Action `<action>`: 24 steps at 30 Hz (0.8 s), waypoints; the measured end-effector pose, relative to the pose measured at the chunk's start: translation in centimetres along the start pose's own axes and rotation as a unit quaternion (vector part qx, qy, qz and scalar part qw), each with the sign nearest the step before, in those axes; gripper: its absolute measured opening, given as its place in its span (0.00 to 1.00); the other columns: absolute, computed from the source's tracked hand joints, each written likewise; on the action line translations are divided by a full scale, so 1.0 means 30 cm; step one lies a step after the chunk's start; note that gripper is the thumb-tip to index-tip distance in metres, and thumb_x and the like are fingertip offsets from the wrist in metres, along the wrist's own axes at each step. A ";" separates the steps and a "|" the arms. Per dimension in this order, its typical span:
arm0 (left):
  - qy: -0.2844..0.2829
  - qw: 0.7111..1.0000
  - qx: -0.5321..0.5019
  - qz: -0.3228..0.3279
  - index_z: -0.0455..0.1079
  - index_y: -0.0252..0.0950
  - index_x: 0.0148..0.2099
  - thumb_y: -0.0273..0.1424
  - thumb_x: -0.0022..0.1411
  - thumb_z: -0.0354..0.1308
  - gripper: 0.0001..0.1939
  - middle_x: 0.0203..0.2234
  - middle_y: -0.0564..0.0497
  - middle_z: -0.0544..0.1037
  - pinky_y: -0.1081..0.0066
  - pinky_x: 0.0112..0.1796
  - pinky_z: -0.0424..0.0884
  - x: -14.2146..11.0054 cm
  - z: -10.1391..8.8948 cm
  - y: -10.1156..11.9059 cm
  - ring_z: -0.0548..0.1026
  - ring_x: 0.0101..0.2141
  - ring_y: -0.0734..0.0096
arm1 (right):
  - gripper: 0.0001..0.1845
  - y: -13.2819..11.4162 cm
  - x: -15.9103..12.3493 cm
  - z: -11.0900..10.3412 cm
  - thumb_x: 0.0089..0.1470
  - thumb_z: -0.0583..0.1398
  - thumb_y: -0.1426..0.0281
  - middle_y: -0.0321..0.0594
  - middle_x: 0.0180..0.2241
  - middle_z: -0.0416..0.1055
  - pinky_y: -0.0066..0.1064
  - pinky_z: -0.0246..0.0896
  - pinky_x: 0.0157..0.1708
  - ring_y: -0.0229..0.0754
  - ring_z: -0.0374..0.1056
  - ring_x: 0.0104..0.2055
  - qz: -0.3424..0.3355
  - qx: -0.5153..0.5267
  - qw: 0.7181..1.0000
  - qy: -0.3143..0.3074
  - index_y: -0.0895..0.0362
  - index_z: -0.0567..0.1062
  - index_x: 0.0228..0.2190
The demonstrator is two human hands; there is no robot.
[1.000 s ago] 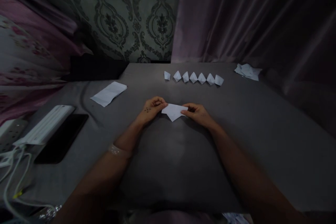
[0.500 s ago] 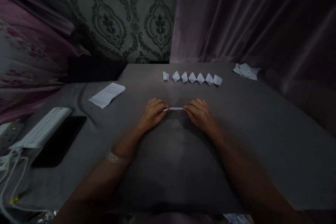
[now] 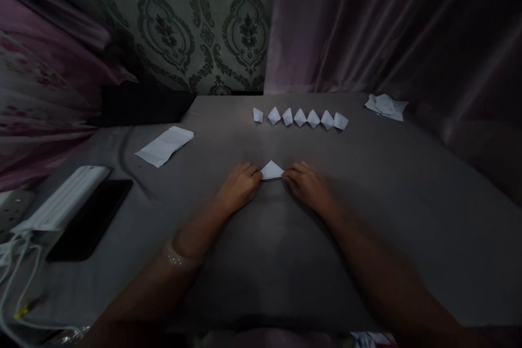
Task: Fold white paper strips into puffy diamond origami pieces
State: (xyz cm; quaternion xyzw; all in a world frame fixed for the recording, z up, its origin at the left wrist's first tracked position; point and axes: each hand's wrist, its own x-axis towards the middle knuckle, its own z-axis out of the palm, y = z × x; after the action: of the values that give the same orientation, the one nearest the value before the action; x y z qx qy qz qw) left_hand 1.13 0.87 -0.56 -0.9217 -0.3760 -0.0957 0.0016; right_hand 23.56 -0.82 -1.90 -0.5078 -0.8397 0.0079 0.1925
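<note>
A small white folded paper (image 3: pixel 271 171), triangular with its point away from me, is stretched between my hands over the grey cloth (image 3: pixel 277 250). My left hand (image 3: pixel 241 186) pinches its left corner, and my right hand (image 3: pixel 306 185) pinches the right one. Both sets of fingers are closed, and the fingertips hide the corners. Beyond them stands a row of several folded white paper shapes (image 3: pixel 300 117), faceted and pointed at the top. A clear band with shiny dots circles my left wrist.
At the left lie a stack of white paper sheets (image 3: pixel 165 145), a dark phone (image 3: pixel 92 220) and a white power strip (image 3: pixel 69 198) with cables. Crumpled paper (image 3: pixel 386 106) sits at the far right. A black cloth-like item (image 3: pixel 147 104) lies at the back left, before patterned wallpaper (image 3: pixel 204 22).
The paper was seen edge-on as a thin strip; now its triangular face shows. Both hands have come slightly lower and stay pinched on it. The camera view has shifted a little.
</note>
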 end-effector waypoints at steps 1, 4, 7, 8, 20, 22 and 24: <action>0.005 1.000 -0.027 -0.010 0.72 0.32 0.42 0.27 0.67 0.47 0.12 0.38 0.43 0.75 0.62 0.42 0.66 -0.003 0.000 0.000 0.69 0.41 0.60 | 0.10 0.010 -0.001 0.004 0.61 0.57 0.69 0.40 0.36 0.73 0.34 0.56 0.40 0.43 0.65 0.40 0.018 0.042 0.999 0.003 0.54 0.79 0.34; 0.033 0.990 -0.121 -0.057 0.73 0.34 0.40 0.28 0.67 0.47 0.12 0.38 0.45 0.75 0.64 0.43 0.67 -0.003 0.011 -0.010 0.70 0.40 0.63 | 0.08 0.039 0.003 0.020 0.59 0.60 0.67 0.40 0.39 0.72 0.32 0.59 0.39 0.42 0.67 0.41 0.074 0.151 0.986 0.007 0.54 0.80 0.33; 0.046 0.967 -0.201 -0.147 0.75 0.35 0.36 0.30 0.64 0.54 0.09 0.36 0.46 0.76 0.63 0.44 0.67 0.010 0.028 -0.029 0.71 0.41 0.62 | 0.07 0.058 0.011 0.035 0.56 0.62 0.67 0.40 0.39 0.71 0.32 0.61 0.38 0.40 0.68 0.39 0.119 0.218 0.969 0.007 0.54 0.80 0.32; 0.046 0.957 -0.223 -0.180 0.75 0.34 0.35 0.31 0.62 0.56 0.08 0.35 0.46 0.76 0.62 0.44 0.67 0.014 0.033 -0.035 0.71 0.41 0.61 | 0.07 0.062 0.013 0.039 0.55 0.62 0.67 0.40 0.40 0.71 0.32 0.62 0.38 0.39 0.68 0.38 0.130 0.236 0.963 0.009 0.54 0.81 0.31; 0.033 0.922 -0.273 -0.272 0.74 0.36 0.27 0.35 0.58 0.58 0.11 0.28 0.49 0.76 0.64 0.42 0.67 0.038 0.049 -0.052 0.72 0.36 0.64 | 0.09 0.077 0.051 0.029 0.49 0.63 0.67 0.42 0.38 0.70 0.33 0.62 0.35 0.39 0.68 0.35 0.212 0.274 0.938 -0.019 0.55 0.79 0.21; 0.029 0.919 -0.279 -0.279 0.73 0.36 0.25 0.35 0.58 0.57 0.12 0.26 0.49 0.75 0.66 0.40 0.66 0.042 0.044 -0.049 0.72 0.34 0.65 | 0.10 0.076 0.056 0.026 0.49 0.63 0.67 0.42 0.38 0.70 0.32 0.62 0.35 0.39 0.67 0.35 0.214 0.277 0.936 -0.023 0.56 0.78 0.19; 0.027 0.911 -0.288 -0.294 0.72 0.35 0.24 0.36 0.57 0.58 0.13 0.26 0.49 0.75 0.67 0.37 0.66 0.044 0.039 -0.047 0.72 0.32 0.66 | 0.10 0.076 0.058 0.027 0.48 0.63 0.67 0.42 0.38 0.69 0.33 0.62 0.35 0.39 0.67 0.34 0.219 0.281 0.934 -0.024 0.56 0.78 0.19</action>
State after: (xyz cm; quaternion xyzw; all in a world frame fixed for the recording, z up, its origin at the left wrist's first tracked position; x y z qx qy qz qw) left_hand 1.27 2.89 -1.58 -0.7270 -0.5858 -0.2204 -0.2823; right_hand 24.51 1.92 -2.57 -0.6035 -0.6757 0.2982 0.3005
